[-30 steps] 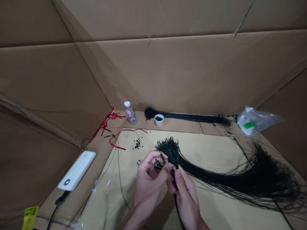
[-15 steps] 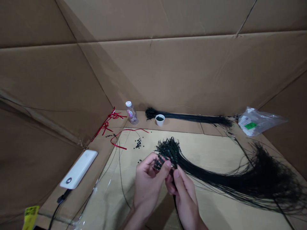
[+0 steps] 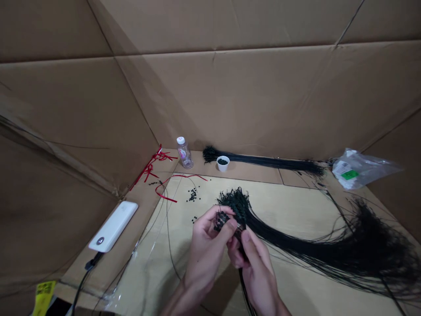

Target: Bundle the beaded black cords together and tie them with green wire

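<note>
Nearside of white round cup [image 3: 223, 167]: left hand [image 3: 208, 248] pinches dark beaded strands [image 3: 221, 221], right hand [image 3: 259, 267] thin black cords [image 3: 244, 287]; even alignment advisable.

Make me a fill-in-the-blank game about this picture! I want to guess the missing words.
1. Thin dark strands are held by the left hand and the ____ hand.
2. The bottle at the back has a ____ cap.
3. The plastic bag shows a label coloured ____.
4. The small cup stands ____ the bottle and the plastic bag.

Missing words: right; white; green; between.
</note>
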Motion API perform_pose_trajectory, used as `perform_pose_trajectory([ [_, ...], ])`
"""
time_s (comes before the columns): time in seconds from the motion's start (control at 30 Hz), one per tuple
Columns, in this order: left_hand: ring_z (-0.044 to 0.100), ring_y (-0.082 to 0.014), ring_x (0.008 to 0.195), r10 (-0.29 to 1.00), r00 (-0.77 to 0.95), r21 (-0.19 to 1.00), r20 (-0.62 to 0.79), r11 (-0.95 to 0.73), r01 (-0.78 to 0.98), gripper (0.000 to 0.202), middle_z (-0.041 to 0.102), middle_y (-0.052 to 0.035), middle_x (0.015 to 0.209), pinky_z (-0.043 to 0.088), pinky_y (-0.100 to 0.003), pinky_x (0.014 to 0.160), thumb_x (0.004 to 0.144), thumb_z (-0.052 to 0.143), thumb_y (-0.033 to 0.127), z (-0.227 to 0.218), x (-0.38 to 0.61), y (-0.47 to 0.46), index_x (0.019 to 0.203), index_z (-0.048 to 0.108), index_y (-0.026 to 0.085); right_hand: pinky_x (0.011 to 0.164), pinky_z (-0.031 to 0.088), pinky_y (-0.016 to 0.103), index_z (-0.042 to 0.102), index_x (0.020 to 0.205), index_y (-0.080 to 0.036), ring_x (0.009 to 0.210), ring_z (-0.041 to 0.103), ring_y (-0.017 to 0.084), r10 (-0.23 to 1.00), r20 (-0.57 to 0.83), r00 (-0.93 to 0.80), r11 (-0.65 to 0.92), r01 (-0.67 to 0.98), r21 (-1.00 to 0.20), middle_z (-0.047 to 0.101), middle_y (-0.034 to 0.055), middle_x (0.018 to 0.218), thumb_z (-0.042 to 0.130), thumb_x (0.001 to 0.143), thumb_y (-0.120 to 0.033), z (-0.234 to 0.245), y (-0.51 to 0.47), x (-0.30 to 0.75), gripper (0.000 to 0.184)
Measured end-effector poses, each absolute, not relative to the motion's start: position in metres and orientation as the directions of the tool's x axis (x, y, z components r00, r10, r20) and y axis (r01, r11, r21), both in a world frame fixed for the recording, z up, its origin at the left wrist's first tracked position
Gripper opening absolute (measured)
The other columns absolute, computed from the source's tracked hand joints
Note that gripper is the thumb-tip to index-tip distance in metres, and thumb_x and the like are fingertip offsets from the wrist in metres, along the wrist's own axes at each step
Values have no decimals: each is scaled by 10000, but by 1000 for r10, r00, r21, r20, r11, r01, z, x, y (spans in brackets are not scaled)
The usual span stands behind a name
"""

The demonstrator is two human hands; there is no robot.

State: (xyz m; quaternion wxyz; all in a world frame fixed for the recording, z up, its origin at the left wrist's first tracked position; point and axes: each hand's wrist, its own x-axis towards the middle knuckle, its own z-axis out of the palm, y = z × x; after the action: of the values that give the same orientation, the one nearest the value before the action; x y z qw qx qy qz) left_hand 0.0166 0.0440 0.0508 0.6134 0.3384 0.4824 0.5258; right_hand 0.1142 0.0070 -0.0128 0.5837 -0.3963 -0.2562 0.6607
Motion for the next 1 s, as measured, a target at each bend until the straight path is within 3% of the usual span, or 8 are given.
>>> perform_pose_trajectory([
  [0.13, 503, -68, 502, 974, -1, 928, -226, 215, -304, 330, 581, 45, 624, 428, -161, 473, 818, 869, 397, 53, 17, 43, 813, 643, 157, 554, 250, 286, 626, 787, -203, 628, 273, 143, 981, -193, -35, -176, -586, -791, 432, -31, 685, 667, 994, -650, -8, 7, 113, 494],
  [0.27, 516, -81, 511, 974, -16, 933, -228, 213, -289, 348, 582, 44, 632, 441, -172, 470, 833, 857, 417, 53, 19, 42, 794, 613, 172, 555, 249, 285, 618, 779, -204, 632, 269, 146, 979, -200, -41, -185, -591, -785, 423, -32, 685, 670, 982, -666, -7, 7, 113, 507],
  [0.4, 519, -76, 522, 979, -26, 945, -203, 188, -268, 235, 575, 50, 657, 430, -162, 482, 884, 783, 353, 52, 18, 42, 846, 635, 174, 553, 255, 276, 598, 770, -210, 634, 264, 145, 973, -230, -12, -193, -589, -785, 411, -34, 693, 691, 953, -692, -6, 7, 112, 524],
  [0.6, 569, -71, 616, 993, -77, 960, -94, 70, -272, 89, 674, 12, 883, 481, -166, 566, 878, 702, 211, 51, 17, 40, 827, 633, 186, 561, 297, 270, 597, 806, -217, 648, 320, 150, 973, -229, 16, -179, -574, -799, 447, -25, 707, 733, 936, -667, -12, 6, 112, 488],
  [0.77, 508, -58, 521, 990, -67, 962, -127, 106, -251, 97, 653, 41, 811, 481, -170, 526, 909, 723, 263, 45, 17, 38, 970, 661, 218, 596, 335, 271, 668, 881, -206, 687, 384, 159, 979, -201, -6, -174, -530, -830, 508, -3, 751, 696, 979, -644, -16, 4, 114, 450],
  [1.0, 495, -73, 405, 983, -27, 961, -182, 172, -216, 341, 557, 73, 584, 409, -153, 377, 881, 826, 474, 52, 20, 38, 934, 637, 196, 571, 287, 287, 619, 807, -207, 636, 343, 149, 992, -129, -7, -116, -489, -865, 469, -23, 695, 610, 1037, -637, -5, 4, 114, 487],
])
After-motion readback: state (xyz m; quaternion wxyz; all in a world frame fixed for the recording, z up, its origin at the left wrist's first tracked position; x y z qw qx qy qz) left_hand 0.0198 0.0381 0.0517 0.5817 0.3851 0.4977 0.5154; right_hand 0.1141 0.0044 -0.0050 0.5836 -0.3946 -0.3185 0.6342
